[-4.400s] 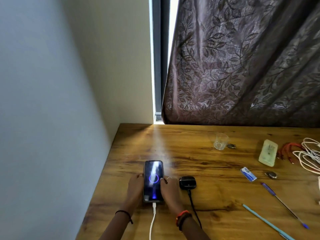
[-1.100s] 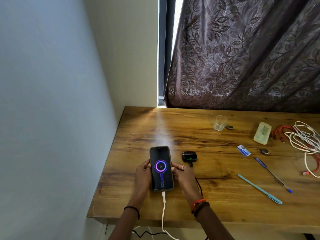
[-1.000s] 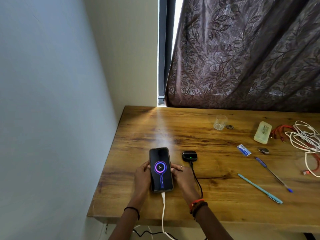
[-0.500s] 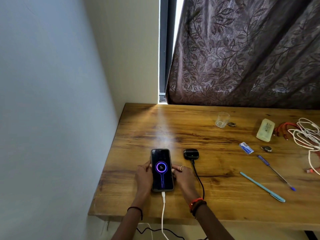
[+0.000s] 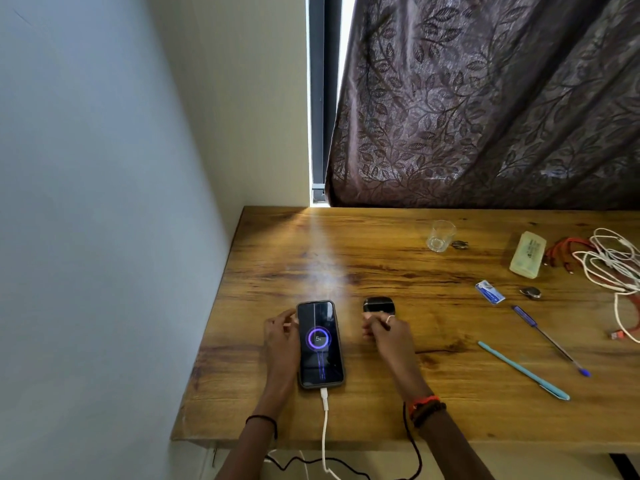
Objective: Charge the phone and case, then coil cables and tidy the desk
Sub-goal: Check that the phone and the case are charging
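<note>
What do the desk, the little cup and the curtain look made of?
Desk: wood or wood-look laminate, satin; grain and knots show. Cup: clear glass or plastic; the desk shows through. Curtain: brown woven fabric, slight sheen, leaf pattern, hanging folds.

Left wrist: black band (image 5: 262, 422); right wrist: orange and dark bands (image 5: 425, 406); ring (image 5: 389, 318).

Wooden worktop (image 5: 381, 265) is carrying a lit phone (image 5: 320, 344). Black case (image 5: 378, 304) and black cable (image 5: 404, 415) are lying just right of the phone. Lying farther right: glass (image 5: 440, 235), sachet (image 5: 490, 292), purple pen (image 5: 550, 341), teal pen (image 5: 523, 370), pale box (image 5: 527, 254), white cables (image 5: 613, 265), red cables (image 5: 568, 245).
</note>
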`<state>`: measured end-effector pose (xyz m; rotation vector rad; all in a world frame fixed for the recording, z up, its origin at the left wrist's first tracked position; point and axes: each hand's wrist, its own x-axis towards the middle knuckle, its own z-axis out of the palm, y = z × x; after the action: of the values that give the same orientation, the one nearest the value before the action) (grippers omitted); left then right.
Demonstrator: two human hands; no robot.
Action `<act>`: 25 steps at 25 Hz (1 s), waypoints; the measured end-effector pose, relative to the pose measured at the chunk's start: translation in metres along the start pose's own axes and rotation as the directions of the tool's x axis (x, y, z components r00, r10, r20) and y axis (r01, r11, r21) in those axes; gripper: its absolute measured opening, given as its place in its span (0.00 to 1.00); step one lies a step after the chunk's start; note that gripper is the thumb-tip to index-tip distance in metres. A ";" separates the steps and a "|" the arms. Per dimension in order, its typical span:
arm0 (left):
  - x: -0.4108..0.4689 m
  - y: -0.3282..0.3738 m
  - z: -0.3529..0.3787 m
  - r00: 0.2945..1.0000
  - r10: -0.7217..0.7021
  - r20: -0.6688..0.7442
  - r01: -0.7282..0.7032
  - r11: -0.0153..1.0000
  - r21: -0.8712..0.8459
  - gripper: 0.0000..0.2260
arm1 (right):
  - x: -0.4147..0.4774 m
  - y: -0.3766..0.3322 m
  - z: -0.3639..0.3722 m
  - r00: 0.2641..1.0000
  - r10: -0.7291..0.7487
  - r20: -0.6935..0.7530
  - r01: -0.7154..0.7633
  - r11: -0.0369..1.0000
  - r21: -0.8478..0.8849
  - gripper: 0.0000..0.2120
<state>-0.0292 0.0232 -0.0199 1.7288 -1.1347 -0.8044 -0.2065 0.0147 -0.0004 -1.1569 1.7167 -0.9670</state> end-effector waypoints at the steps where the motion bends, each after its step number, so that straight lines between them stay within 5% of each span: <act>1: 0.001 0.009 0.004 0.998 0.066 0.007 -0.066 0.998 0.019 0.11 | 0.007 -0.001 -0.010 0.998 -0.024 -0.057 0.024 1.000 0.003 0.07; 5: 0.007 0.030 0.036 0.927 0.263 0.266 -0.311 0.938 0.156 0.12 | 0.037 0.008 -0.038 0.981 -0.085 -0.172 0.051 0.980 -0.190 0.09; 10: 0.016 0.050 0.078 0.829 0.245 0.503 -0.482 0.768 0.420 0.22 | 0.057 0.027 -0.045 0.998 -0.043 0.045 0.059 0.882 -0.467 0.26; 17: 0.025 0.046 0.097 0.815 0.227 0.534 -0.526 0.675 0.517 0.22 | 0.068 0.026 -0.044 0.980 -0.085 0.181 0.157 0.886 -0.436 0.26; 25: 0.010 0.056 0.098 0.864 0.188 0.467 -0.436 0.744 0.506 0.23 | 0.062 0.019 -0.073 0.944 -0.183 0.275 0.275 0.897 -0.346 0.24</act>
<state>-0.1291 -0.0284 -0.0070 1.8205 -2.0849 -0.6133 -0.2939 -0.0282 -0.0046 -1.6911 1.6373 -0.6083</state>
